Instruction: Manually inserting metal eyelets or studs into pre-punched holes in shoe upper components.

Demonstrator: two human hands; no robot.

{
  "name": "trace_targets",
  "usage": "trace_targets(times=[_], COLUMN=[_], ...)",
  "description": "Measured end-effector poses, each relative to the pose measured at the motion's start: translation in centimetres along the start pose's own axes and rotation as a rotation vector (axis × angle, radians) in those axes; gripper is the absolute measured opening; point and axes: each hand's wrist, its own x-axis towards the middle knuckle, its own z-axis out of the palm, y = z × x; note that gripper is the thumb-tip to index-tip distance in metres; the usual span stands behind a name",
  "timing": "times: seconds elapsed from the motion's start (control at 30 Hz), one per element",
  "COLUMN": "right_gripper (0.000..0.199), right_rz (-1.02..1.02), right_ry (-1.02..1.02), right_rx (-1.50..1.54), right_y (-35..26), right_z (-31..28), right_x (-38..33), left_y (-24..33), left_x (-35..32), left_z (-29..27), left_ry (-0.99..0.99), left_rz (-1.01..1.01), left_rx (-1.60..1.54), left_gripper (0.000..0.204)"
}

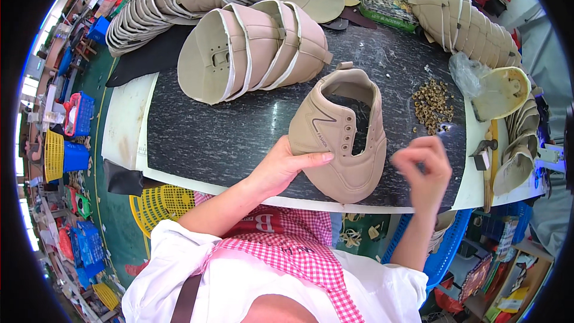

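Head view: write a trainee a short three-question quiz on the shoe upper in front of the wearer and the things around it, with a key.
1. Which grip touches the beige shoe upper?
2. True or false: the pile of small brass-coloured rings lies to the right of that upper, on the dark board.
3. Complete: the upper's rounded toe points ____ (toward / away from) the pink-and-white checked apron.

Key:
1. The left grip; the right grip is raised beside it, apart from it.
2. True.
3. Toward.
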Motion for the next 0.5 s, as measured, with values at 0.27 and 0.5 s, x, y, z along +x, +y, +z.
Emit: trace_targets(times=[0.27,0.5], right_gripper=[0.018,0.033], right_rz=[-0.071,0.181], right_ry=[-0.138,-0.070], right_rx=[0.298,0.583], right_y=[-1.3,-0.8], right_z=[5.4,5.7], right_x=[-0.7,-1.1], left_y=[0.2,0.3], left_x=[-0.6,-1.2], left_z=[0.4,0.6], left_ry=[-0.038,-0.067], left_rz=[-0.031,0.106], left_rx=[-0.079,0.153], left_gripper=[0.044,0.042])
